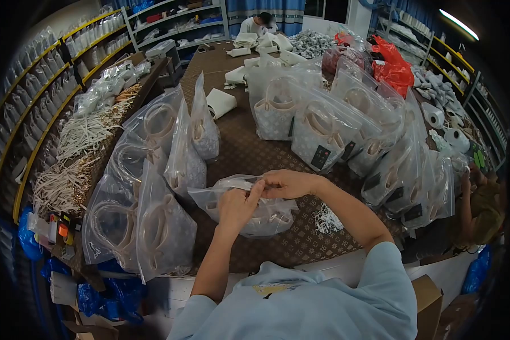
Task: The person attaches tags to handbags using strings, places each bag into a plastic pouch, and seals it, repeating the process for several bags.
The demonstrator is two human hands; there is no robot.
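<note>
A clear plastic bag (269, 221) with a light-coloured item inside lies on the brown patterned table (238, 136) in front of me. My left hand (239, 203) pinches the bag's upper edge near its middle. Right beside it, my right hand (289, 184) has its fingers closed at the same edge, and the fingertips of both hands nearly meet. What exactly lies between the fingertips is too small to make out. A bundle of white strings (327, 220) rests on the table to the right of the bag.
Bagged handbags stand at the left (164, 232) and right (320, 141). Straps (68, 181) lie far left. A red bag (392, 65) is at the back right. One person (258, 24) sits at the far end, another (481, 204) at the right edge.
</note>
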